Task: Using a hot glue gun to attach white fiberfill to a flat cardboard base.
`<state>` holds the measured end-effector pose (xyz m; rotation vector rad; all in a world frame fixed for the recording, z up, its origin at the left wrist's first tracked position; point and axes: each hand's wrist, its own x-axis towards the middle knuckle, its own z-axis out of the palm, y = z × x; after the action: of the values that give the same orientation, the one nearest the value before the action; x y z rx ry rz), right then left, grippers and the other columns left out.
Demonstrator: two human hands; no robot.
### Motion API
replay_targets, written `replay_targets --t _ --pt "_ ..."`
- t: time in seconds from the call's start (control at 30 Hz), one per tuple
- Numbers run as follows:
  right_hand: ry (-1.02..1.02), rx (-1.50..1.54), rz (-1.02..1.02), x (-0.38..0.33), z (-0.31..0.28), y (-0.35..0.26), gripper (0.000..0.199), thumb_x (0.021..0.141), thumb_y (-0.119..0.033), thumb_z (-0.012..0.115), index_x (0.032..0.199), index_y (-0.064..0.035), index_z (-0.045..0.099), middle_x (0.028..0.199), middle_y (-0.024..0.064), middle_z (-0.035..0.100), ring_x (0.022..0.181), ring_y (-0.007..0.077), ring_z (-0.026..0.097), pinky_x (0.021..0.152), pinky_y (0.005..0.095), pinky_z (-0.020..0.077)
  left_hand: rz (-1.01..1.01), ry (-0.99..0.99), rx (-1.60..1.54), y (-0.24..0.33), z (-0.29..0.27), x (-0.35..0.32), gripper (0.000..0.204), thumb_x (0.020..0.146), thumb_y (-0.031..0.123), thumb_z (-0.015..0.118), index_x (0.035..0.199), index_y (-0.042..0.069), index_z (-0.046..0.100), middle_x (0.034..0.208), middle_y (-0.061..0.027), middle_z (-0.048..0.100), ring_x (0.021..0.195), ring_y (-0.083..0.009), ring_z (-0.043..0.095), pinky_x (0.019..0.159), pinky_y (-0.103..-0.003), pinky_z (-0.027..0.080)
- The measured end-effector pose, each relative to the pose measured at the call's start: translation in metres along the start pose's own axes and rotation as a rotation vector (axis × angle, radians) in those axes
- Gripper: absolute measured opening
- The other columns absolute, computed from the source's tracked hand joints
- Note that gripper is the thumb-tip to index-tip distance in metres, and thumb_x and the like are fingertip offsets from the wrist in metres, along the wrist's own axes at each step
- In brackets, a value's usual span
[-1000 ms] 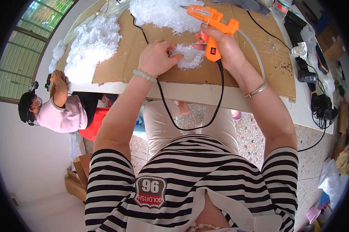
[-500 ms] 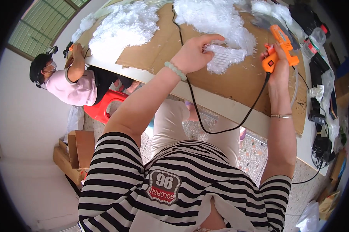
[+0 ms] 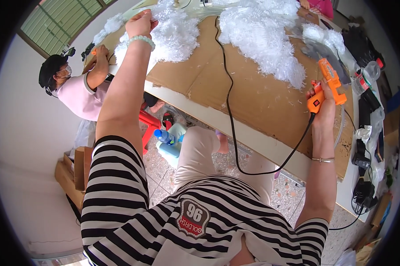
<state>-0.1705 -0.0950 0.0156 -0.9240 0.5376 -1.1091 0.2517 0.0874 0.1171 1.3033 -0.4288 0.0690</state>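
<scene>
My right hand (image 3: 325, 104) grips an orange hot glue gun (image 3: 327, 86), its nozzle pointing away over the cardboard. A black cord runs from the gun's handle across the table. My left hand (image 3: 140, 24) is stretched far out to the left, over the edge of the left pile of white fringed material (image 3: 175, 40). Its fingers are curled together; whatever may be between them cannot be made out. A larger white fringed pile (image 3: 264, 37) lies at the far middle of the table, between my two hands.
A brown cardboard sheet (image 3: 200, 82) covers the table. On the right are a plastic bottle (image 3: 363, 80), bags and black cables. A co-worker (image 3: 78, 91) sits at the left; another person's pink sleeve (image 3: 322, 6) shows at the far right. A blue-capped bottle (image 3: 163, 136) stands below the table edge.
My left hand has swung far left, from the fringed piece in front of me to the left pile. That piece has left its spot on the cardboard. My right hand still holds the glue gun.
</scene>
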Motion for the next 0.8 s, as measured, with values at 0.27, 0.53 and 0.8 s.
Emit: replay_targets --t 0.27,0.53,0.8 --pt "-0.003 -0.025 0.017 -0.004 0.007 0.004 0.018 0.089 -0.018 0.053 0.103 -0.0064 0.051 0.09 0.0089 0.058 0.066 0.0124 0.05 0.062 0.0273 0.0458 0.247 0.112 1.037 -0.052 -0.039 0.026 0.041 0.074 0.036 0.066 0.103 0.008 0.065 0.098 -0.0176 0.064 0.099 -0.0331 0.059 0.086 -0.038 0.045" --pt "-0.112 -0.096 0.009 -0.012 0.015 0.011 0.014 0.089 -0.018 0.053 0.096 -0.006 0.052 0.092 0.0089 0.058 0.067 0.0117 0.05 0.064 0.0283 0.0461 0.644 -0.329 0.483 -0.028 -0.015 -0.151 0.013 0.076 0.012 0.067 0.073 0.0 0.062 0.074 -0.0144 0.063 0.063 -0.0298 0.06 0.058 -0.034 0.048" --pt "-0.31 -0.191 -0.034 -0.055 0.056 0.011 0.024 0.085 -0.022 0.055 0.097 -0.0018 0.058 0.1 0.0093 0.061 0.087 0.0155 0.057 0.079 0.0308 0.046 0.183 -0.878 0.044 -0.005 0.035 -0.294 0.033 0.081 0.01 0.064 0.111 0.0 0.057 0.103 -0.0103 0.063 0.093 -0.0165 0.06 0.079 -0.03 0.047"
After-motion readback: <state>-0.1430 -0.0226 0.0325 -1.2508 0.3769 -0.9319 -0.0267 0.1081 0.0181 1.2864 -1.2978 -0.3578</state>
